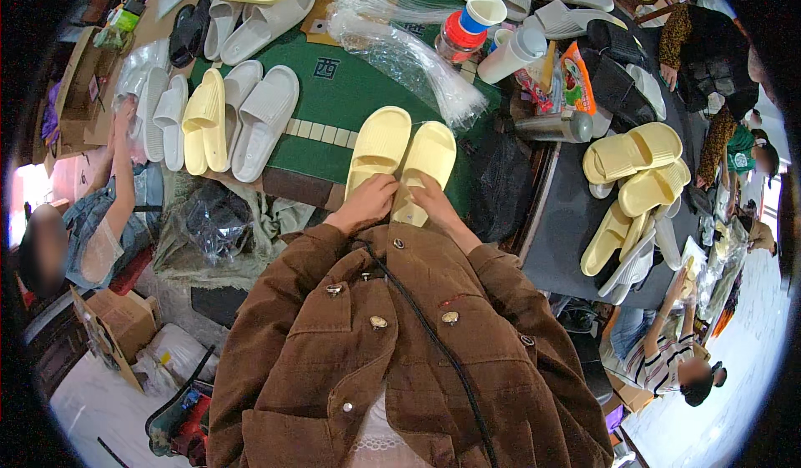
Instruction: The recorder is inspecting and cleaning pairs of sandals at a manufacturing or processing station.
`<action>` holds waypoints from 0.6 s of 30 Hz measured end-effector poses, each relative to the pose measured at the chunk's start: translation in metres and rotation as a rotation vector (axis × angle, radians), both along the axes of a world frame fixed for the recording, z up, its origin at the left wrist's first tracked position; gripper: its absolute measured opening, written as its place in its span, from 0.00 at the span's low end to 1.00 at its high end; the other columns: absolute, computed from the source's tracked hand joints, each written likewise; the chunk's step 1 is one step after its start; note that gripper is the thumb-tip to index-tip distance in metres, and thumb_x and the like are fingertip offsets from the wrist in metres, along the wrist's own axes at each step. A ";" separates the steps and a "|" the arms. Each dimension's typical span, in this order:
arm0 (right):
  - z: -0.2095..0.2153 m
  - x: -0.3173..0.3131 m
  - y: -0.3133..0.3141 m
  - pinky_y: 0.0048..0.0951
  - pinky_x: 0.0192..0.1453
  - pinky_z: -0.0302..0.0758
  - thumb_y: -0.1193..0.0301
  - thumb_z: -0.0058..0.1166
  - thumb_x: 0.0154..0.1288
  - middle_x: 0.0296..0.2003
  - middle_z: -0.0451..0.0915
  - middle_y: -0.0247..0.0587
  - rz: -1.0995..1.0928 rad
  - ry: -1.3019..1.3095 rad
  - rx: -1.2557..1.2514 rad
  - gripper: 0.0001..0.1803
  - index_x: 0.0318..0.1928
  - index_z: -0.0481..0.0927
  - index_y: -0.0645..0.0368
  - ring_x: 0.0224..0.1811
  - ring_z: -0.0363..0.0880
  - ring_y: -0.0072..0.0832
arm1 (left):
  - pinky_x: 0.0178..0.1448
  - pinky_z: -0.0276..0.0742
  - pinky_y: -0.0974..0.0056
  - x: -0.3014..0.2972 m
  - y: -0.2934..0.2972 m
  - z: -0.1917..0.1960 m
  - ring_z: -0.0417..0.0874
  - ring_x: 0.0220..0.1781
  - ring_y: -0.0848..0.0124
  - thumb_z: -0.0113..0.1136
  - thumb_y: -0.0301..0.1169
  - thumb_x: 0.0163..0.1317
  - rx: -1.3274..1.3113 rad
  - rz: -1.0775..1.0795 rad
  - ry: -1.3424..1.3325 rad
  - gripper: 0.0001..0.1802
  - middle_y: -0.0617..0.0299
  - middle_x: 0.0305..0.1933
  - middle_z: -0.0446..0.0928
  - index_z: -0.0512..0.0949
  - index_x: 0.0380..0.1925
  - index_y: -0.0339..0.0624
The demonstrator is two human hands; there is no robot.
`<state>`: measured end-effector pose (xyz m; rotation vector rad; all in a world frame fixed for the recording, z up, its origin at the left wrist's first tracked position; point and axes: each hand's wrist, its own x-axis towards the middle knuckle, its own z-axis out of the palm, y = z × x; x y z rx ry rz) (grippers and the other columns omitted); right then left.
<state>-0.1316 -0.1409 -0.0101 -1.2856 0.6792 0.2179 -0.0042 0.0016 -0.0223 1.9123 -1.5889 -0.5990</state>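
A pair of pale yellow slide slippers lies in front of me at the table's near edge, side by side with toes pointing away. My left hand (367,203) is closed on the heel end of the left slipper (380,138). On the right slipper (430,153), my right hand (435,205) grips near the opening below the ribbed strap. My fingertips are partly hidden inside the slippers. Just beyond them lies a bundle of clear plastic bags (409,51) on the green table mat (334,101).
Grey slippers (265,122) and a yellow pair (204,126) lie to the left. More yellow slippers (638,155) are stacked at the right, near a steel flask (555,126), a white tumbler (513,55) and a blue paper cup (481,13). Other people work at both sides.
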 end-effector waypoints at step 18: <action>-0.002 -0.010 0.000 0.26 0.51 0.67 0.67 0.42 0.65 0.54 0.68 0.39 -0.033 0.003 0.088 0.25 0.62 0.57 0.55 0.53 0.67 0.26 | 0.53 0.67 0.59 -0.010 -0.013 -0.010 0.69 0.48 0.55 0.52 0.29 0.52 0.051 0.047 -0.079 0.18 0.50 0.46 0.70 0.71 0.43 0.32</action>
